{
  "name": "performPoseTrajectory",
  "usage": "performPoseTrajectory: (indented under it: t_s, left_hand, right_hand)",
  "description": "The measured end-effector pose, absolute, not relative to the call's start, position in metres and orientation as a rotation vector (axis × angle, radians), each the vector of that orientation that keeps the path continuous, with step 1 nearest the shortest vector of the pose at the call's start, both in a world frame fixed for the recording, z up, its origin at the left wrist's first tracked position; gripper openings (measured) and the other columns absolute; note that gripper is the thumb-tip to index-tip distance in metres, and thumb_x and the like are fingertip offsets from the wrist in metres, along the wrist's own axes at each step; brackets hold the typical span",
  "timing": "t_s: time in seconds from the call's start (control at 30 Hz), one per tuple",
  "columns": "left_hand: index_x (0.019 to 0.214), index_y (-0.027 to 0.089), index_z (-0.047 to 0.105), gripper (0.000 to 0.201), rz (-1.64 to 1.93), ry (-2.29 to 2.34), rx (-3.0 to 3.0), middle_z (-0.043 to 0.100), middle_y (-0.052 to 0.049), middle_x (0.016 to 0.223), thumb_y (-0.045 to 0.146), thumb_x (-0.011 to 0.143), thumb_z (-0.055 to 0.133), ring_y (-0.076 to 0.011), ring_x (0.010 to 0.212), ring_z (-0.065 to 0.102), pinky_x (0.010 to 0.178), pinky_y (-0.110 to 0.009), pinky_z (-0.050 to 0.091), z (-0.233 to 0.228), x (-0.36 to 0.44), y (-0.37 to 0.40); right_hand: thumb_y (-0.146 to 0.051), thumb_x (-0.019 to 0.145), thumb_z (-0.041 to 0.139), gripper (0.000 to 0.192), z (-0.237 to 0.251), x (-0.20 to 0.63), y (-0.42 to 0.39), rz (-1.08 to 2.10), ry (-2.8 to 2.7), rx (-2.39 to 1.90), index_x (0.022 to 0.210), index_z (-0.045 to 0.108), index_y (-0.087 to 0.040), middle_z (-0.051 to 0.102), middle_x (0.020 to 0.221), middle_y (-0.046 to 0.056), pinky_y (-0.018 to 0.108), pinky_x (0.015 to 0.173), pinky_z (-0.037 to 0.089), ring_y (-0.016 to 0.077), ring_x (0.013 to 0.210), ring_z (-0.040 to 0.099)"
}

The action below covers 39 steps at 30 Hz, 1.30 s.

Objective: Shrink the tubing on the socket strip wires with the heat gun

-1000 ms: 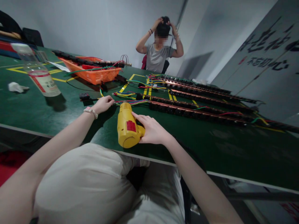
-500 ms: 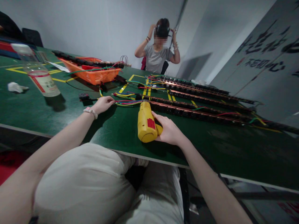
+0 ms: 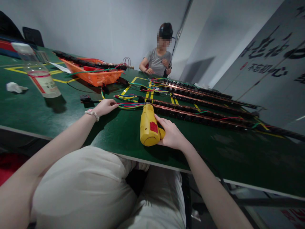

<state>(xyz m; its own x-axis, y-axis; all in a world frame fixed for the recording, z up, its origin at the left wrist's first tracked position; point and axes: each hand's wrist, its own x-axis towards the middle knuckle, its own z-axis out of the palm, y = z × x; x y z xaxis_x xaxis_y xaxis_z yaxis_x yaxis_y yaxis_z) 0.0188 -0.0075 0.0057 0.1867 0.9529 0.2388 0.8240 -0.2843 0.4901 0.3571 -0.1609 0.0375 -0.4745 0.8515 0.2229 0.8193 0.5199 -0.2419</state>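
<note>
My right hand (image 3: 172,132) is wrapped round the handle of a yellow heat gun (image 3: 149,127) with a red label. Its nozzle points away from me, close to the near end of a long black and copper bar assembly (image 3: 181,115). Coloured wires (image 3: 132,105), blue, red and green-yellow among them, run left out of that assembly. The fingers of my left hand (image 3: 107,107) pinch the ends of these wires; the tips themselves are hidden. Just left of that hand lies a black connector (image 3: 86,99) on a lead.
Several similar bar assemblies (image 3: 214,103) lie side by side across the green table (image 3: 114,133). An orange basket (image 3: 105,78) holds more bars and wires. A clear bottle (image 3: 45,84) and a crumpled tissue (image 3: 16,87) are at left. Another person (image 3: 158,58) sits across the table.
The person opposite has lowered both hands from the head to chest and table height. My hands and the heat gun have hardly moved.
</note>
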Motion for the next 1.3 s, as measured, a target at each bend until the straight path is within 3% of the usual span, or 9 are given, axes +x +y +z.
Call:
performPoseTrajectory:
  t_s: [0.57, 0.93, 1.3]
  left_hand:
    - [0.093, 0.015, 0.068, 0.039, 0.746, 1.76, 2.312, 0.07, -0.01, 0.088, 0.042, 0.087, 0.042, -0.0227, 0.079, 0.063, 0.071, -0.03, 0.045, 0.001, 0.019, -0.003]
    - [0.089, 0.019, 0.064, 0.038, 0.731, 1.802, 2.32, 0.07, -0.009, 0.089, 0.045, 0.088, 0.036, -0.0225, 0.081, 0.063, 0.066, -0.028, 0.042, -0.006, 0.019, -0.001]
    - [0.087, 0.021, 0.063, 0.041, 0.828, 1.713, 2.272, 0.07, -0.009, 0.089, 0.05, 0.088, 0.033, -0.0232, 0.083, 0.064, 0.07, -0.029, 0.045, -0.011, 0.018, 0.003]
  right_hand:
    - [-0.052, 0.069, 0.074, 0.114, 0.038, 0.357, -0.156, 0.154, -2.529, -1.407, 0.156, 0.005, -0.027, 0.047, 0.137, 0.016, 0.049, 0.094, 0.039, 0.0348, 0.115, 0.05]
    - [-0.05, 0.068, 0.075, 0.113, 0.041, 0.338, -0.166, 0.211, -2.464, -1.511, 0.156, 0.008, -0.026, 0.045, 0.139, 0.015, 0.047, 0.097, 0.036, 0.0333, 0.119, 0.047]
    - [-0.052, 0.064, 0.075, 0.116, 0.04, 0.282, -0.169, 0.252, -2.58, -1.262, 0.156, 0.009, -0.027, 0.045, 0.138, 0.014, 0.046, 0.099, 0.035, 0.0311, 0.117, 0.046]
